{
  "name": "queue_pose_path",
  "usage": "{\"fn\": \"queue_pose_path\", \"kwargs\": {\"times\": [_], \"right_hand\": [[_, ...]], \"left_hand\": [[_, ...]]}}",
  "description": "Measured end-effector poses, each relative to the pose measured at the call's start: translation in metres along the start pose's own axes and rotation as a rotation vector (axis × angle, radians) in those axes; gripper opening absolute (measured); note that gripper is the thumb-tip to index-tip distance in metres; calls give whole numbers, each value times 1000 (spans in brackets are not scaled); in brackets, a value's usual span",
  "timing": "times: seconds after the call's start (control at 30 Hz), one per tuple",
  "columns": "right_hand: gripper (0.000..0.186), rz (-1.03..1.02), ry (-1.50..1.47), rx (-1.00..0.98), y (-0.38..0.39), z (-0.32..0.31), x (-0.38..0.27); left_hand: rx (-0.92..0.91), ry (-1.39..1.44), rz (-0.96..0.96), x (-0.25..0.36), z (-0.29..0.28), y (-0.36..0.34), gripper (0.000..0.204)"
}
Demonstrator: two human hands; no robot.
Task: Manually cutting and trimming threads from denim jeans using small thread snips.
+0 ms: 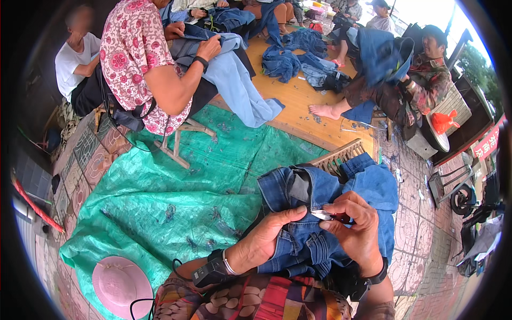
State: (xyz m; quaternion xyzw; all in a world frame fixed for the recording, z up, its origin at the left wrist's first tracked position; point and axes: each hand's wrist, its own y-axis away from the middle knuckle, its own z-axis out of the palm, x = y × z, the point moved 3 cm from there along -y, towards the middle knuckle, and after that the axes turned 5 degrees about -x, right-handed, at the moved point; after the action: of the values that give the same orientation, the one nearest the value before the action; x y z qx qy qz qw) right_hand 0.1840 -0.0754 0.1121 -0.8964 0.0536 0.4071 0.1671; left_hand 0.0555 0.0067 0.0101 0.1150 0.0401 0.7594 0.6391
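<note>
A pair of blue jeans (370, 186) lies bunched over my lap, with its waistband part raised toward my hands. My left hand (261, 237) grips the denim at the left, its thumb pressed along the cloth and its other fingers partly under the fabric. In my right hand (352, 221) is a small silver-bladed cutting tool (322, 214), pinched between thumb and fingers. The blade touches or nearly touches the denim just right of my left thumb. Most of the tool's handle is hidden by my fingers.
A crumpled green tarp (160, 213) with thread scraps covers the ground ahead and left, a pink hat (120, 285) on it. Beyond lies a wooden board (296, 114) with denim piles (280, 64). Several people sit around handling denim. A slatted bamboo seat (349, 151) stands past my jeans.
</note>
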Motion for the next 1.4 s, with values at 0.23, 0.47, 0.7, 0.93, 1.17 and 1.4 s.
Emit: {"fn": "queue_pose_path", "kwargs": {"times": [0.23,0.47,0.7,0.93,1.17,1.4], "right_hand": [[29,-9,-197,-13,-1,-6,10],[30,-12,-45,-12,-2,-6,-2],[29,-47,17,-39,-6,-9,-3],[29,-63,-60,-44,-4,-11,0],[29,-48,-25,-76,-4,-10,-5],[25,-119,28,-24,-3,-6,0]], "left_hand": [[-22,16,-20,0,5,-2,34],[77,-134,22,2,3,-1,33],[126,-219,41,6,4,-2,33],[89,-119,7,5,8,-1,34],[94,-142,17,5,5,-1,33],[137,-198,41,5,3,0,33]]}}
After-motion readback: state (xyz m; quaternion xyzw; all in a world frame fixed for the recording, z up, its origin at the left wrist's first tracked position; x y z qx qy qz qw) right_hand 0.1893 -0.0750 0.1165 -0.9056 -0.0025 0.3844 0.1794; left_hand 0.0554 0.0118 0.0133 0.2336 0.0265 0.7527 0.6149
